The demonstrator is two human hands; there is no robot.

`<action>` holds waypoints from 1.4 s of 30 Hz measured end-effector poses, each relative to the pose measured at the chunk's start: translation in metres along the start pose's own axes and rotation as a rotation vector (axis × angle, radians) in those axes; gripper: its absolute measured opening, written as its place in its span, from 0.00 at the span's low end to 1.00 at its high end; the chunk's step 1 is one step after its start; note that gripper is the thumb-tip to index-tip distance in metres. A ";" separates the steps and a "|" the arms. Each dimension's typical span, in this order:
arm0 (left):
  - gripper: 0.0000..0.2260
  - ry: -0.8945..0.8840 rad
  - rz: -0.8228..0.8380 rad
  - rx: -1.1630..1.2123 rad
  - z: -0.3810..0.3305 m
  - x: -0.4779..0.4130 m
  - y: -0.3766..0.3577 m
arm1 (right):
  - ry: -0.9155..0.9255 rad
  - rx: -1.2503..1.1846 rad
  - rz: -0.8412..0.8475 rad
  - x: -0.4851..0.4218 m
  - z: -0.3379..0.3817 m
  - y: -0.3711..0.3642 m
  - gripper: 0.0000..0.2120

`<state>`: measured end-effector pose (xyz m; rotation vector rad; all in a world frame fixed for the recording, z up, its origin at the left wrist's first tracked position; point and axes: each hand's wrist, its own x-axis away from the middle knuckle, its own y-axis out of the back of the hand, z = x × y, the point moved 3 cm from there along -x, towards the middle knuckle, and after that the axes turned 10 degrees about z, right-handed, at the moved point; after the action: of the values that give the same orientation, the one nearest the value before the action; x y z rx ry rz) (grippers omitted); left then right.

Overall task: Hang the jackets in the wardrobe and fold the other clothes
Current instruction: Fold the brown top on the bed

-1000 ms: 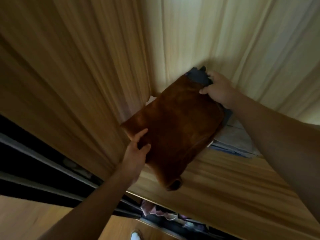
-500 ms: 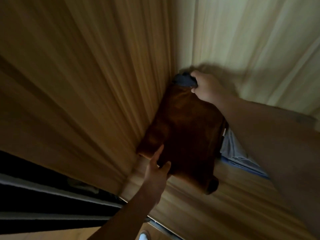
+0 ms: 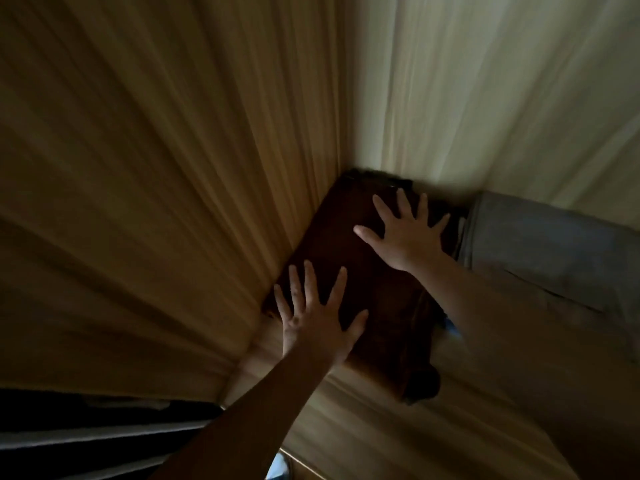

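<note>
— So, first, on the far left?
— Just the wardrobe, with its wooden side wall all smeared and blurry. Lower down, some dark strips, too dim to tell more.
— And next along?
— The left hand, laid flat, fingers straight and spread wide. Not grabbing anything, only pressing down on the near end of the brown folded cloth.
— Where exactly, that cloth?
— Lying on the wooden shelf, tucked right into the corner, snug against the side wall. Far end up close to the pale back wall. Near corner a bit bunched and dark.
— And the other one?
— The right hand, flat too, fingers fanned out, pressing on the far end of the same cloth. No curling, no pinching. Both hands apart, with brown cloth showing between.
— Anything further right?
— A folded grey-blue pile, resting on the same shelf just beside the brown cloth. Partly hidden behind the right arm.
</note>
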<state>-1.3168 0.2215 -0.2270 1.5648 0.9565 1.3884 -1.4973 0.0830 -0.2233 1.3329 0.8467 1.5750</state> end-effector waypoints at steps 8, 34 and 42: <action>0.35 0.018 -0.002 0.009 0.000 -0.022 -0.014 | -0.002 -0.002 0.002 -0.028 -0.003 -0.002 0.41; 0.22 -0.236 0.248 0.202 0.052 0.127 0.022 | 0.110 -0.108 0.341 0.287 0.000 -0.007 0.31; 0.20 -0.232 0.297 0.210 0.095 0.199 0.028 | 0.081 -0.105 0.322 0.352 0.040 -0.009 0.27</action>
<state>-1.2010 0.3862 -0.1318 2.0430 0.7698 1.2953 -1.4689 0.4103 -0.0897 1.3875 0.6086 1.9059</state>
